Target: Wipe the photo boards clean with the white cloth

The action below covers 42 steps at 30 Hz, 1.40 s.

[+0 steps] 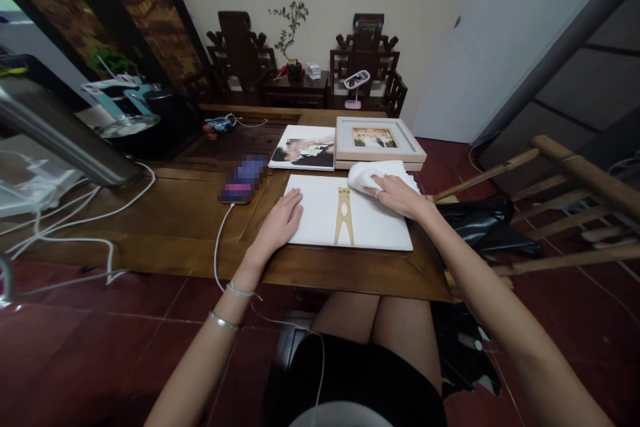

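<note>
A white rectangular panel (313, 213) lies flat on the wooden table, with a gold A-shaped stand piece (344, 217) on its upper face. My left hand (281, 219) rests on the panel's left edge, fingers stretched out and holding nothing. My right hand (397, 195) presses a bunched white cloth (380, 173) onto the panel's far right corner; part of the cloth hangs past the edge. Just beyond the panel are a photo panel (306, 147) of people and a light wooden picture frame (380, 140) lying on another one.
A phone (243, 179) on a white charging cable lies left of the panel. Further left stand a large metal cylinder (65, 133) and tangled white cables (75, 237). A bamboo chair (540, 193) is close on the right. Dark carved chairs (240, 53) stand behind the table.
</note>
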Tool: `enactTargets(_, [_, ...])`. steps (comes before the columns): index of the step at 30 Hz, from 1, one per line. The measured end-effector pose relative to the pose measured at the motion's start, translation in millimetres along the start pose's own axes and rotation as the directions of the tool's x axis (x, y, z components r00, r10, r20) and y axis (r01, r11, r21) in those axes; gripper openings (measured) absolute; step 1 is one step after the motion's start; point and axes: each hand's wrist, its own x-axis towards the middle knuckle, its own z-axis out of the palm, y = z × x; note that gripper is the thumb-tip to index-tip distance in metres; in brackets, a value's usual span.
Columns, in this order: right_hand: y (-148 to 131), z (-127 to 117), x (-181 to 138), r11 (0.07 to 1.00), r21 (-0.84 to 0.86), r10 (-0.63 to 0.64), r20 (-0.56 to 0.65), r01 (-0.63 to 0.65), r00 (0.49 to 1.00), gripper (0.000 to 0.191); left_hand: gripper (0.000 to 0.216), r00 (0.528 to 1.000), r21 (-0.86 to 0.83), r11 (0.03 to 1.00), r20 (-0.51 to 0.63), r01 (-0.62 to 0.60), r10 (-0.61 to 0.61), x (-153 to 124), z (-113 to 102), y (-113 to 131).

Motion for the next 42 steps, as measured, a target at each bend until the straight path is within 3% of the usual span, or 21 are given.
enactTargets(6, [-13, 3, -44, 0.997, -0.038, -0.071, 0.058, 0.073, 0.996, 0.034, 0.043, 1.0, 0.002, 1.0, 0.009, 0.009, -0.009, 0, -1, 2])
enactTargets(12, [-38, 4, -115, 0.983, 0.076, -0.176, 0.09, 0.169, 0.98, 0.019, 0.045, 1.0, 0.025, 1.0, 0.009, -0.003, 0.003, 0, 1, 0])
enactTargets(16, [-50, 0, -138, 0.965, 0.139, -0.24, 0.134, 0.221, 0.961, 0.02, 0.044, 1.0, 0.026, 1.0, 0.005, -0.006, 0.006, -1, 2, -1])
enactTargets(21, [-41, 0, -120, 0.98, 0.158, -0.145, 0.127, 0.124, 0.981, 0.026, 0.044, 1.0, 0.015, 1.0, 0.004, -0.002, 0.002, -1, 1, 0])
enactTargets(29, [-1, 1, -36, 0.98, 0.198, -0.019, 0.031, 0.013, 0.999, 0.034, 0.042, 1.0, -0.017, 1.0, -0.004, 0.01, -0.01, -1, 0, 1])
enactTargets(33, [10, 2, -10, 0.968, 0.249, 0.037, 0.002, -0.037, 0.999, 0.036, 0.044, 1.0, 0.003, 1.0, 0.007, 0.013, -0.013, -1, -1, -1])
enactTargets(38, [3, 9, -13, 0.99, 0.141, 0.034, -0.036, -0.028, 0.999, 0.035, 0.044, 1.0, -0.001, 1.0, 0.006, 0.014, -0.014, -1, -1, -2])
enactTargets(42, [-14, 16, -46, 0.996, 0.083, -0.029, -0.002, 0.029, 1.0, 0.033, 0.043, 1.0, 0.006, 1.0, 0.001, 0.01, -0.01, -1, 0, -2])
